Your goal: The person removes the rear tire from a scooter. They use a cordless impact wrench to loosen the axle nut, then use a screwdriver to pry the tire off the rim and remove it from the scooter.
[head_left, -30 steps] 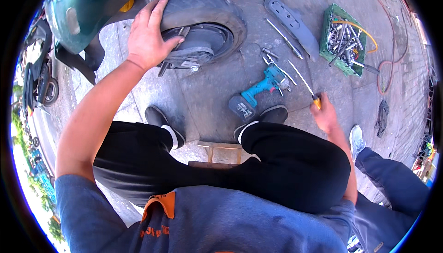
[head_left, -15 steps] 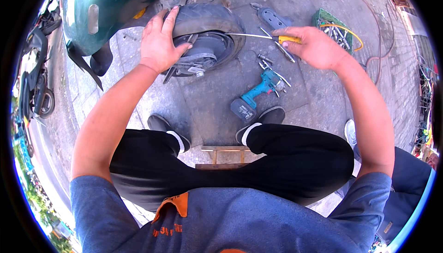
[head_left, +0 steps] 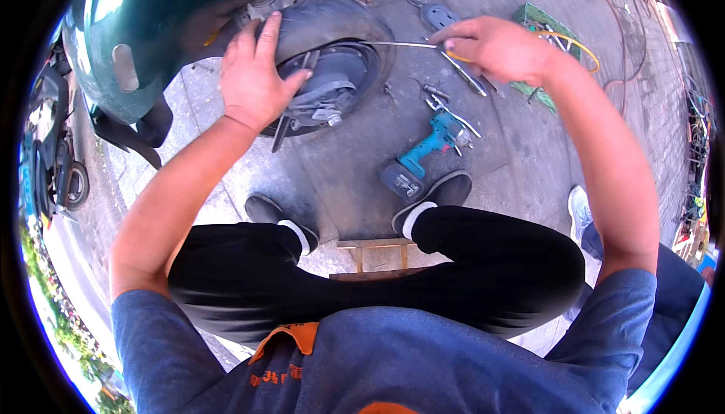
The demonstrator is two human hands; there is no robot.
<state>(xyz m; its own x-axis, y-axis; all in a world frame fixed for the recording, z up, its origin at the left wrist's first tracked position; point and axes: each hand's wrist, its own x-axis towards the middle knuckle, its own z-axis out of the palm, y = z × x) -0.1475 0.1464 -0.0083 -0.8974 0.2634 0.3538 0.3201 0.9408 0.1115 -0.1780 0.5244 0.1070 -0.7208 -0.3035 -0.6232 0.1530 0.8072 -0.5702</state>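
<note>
A scooter wheel lies tilted ahead of me, its black tyre around a dark rim and hub. My left hand rests on the left side of the tyre, fingers spread and thumb toward the rim. Beside that thumb, a flat metal bar crosses the rim's left edge. My right hand is wrapped round a yellow-handled screwdriver; most of the handle is hidden by the fingers. The long shaft points left, its tip at the tyre's inner edge.
A teal cordless impact wrench lies before my right shoe. Beyond are a socket, metal rods and a grey elongated part. A green tool crate stands right; green scooter bodywork overhangs the left.
My right hand has moved slightly left and turned over the screwdriver's handle, covering more of it. My left hand stays on the tyre. The whole view has shifted a little.
</note>
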